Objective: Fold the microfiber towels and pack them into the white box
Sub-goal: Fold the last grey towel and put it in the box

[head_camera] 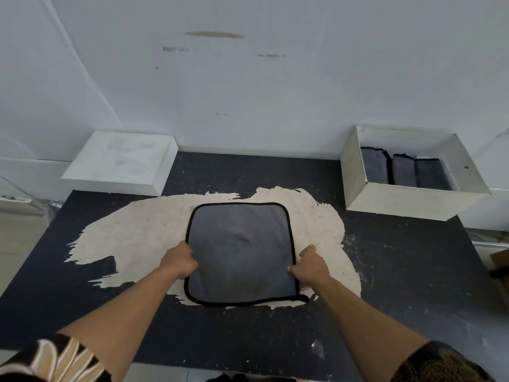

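Observation:
A grey microfiber towel (240, 249) with black piping lies spread flat on the worn middle of the black table (399, 285). My left hand (178, 261) grips its left edge with curled fingers. My right hand (309, 265) pinches its right edge about halfway along. The white box (407, 201) stands at the back right, open on top. Three folded grey towels (403, 170) stand side by side inside it.
The white box lid (121, 161) lies upside down at the back left. A white wall rises right behind the table. A brown object (501, 261) pokes in at the right edge. The table's front edge runs near my elbows.

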Tool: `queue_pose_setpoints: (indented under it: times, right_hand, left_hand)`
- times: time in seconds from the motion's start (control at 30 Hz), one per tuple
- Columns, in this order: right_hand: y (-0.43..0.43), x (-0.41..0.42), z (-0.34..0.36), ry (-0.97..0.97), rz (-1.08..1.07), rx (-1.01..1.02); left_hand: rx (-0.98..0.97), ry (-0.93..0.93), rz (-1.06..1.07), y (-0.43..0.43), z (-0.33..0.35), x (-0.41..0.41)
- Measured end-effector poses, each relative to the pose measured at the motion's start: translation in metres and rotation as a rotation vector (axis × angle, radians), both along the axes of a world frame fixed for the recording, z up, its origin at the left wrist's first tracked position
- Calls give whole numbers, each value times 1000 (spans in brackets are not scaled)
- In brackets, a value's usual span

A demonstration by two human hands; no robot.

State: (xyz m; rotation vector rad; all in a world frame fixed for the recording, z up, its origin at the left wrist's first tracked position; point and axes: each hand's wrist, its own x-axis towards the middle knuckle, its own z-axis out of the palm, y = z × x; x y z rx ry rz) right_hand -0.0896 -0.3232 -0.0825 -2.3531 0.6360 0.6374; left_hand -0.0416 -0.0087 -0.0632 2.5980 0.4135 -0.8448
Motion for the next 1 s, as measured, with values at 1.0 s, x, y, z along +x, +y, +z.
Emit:
queue_pose_setpoints:
  times: [1.0]
  right_hand:
    - [-11,-15,-11,-20,67,52]
  left_hand:
    - [309,7,246,-72,-1,-23]
